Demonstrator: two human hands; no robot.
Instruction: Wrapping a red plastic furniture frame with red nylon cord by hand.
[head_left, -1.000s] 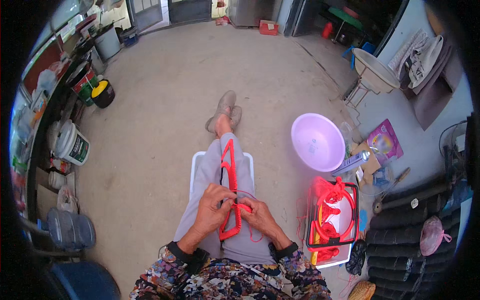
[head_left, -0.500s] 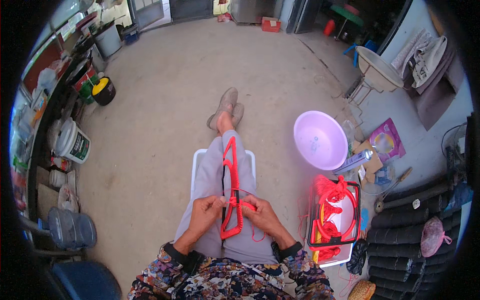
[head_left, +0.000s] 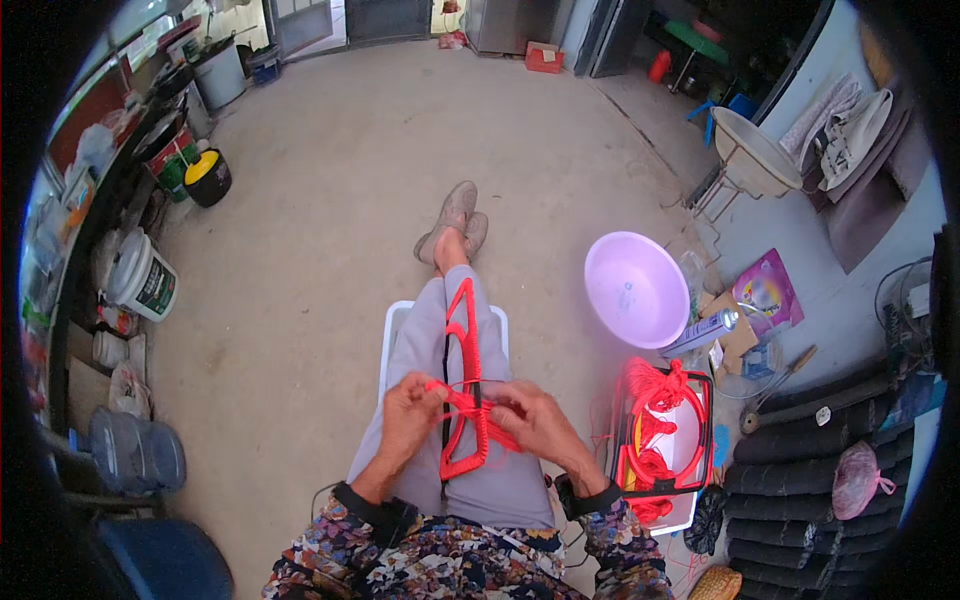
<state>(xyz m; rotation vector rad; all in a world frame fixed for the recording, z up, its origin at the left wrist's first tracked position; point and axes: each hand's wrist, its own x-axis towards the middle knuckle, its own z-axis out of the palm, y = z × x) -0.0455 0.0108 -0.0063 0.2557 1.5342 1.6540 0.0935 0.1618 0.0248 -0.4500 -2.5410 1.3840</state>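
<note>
Across my lap lies a long, narrow black frame (head_left: pixel 445 350), with red cord (head_left: pixel 470 362) wound tightly along much of it. My left hand (head_left: pixel 408 412) is closed at the frame's left side, pinching loose red cord between thumb and fingers. On the other side, my right hand (head_left: pixel 538 418) is closed on more of that cord, its fingers curled over the frame's black crossbar. Several loose red strands pass over the frame between both hands. The cord's exact path under my right fingers is hidden.
To my right stands a white bin (head_left: pixel 682 515) with red cord bundles (head_left: pixel 655 385) and another red-wrapped black frame (head_left: pixel 703 425). Beyond it sit a lilac basin (head_left: pixel 637 290) and a spray can (head_left: pixel 700 332). Buckets (head_left: pixel 142 275) and a water jug (head_left: pixel 137 450) line the left side.
My hands have moved slightly apart and up. Loose cord now stretches from my left fingers across the frame, and my right hand has turned further over it.
</note>
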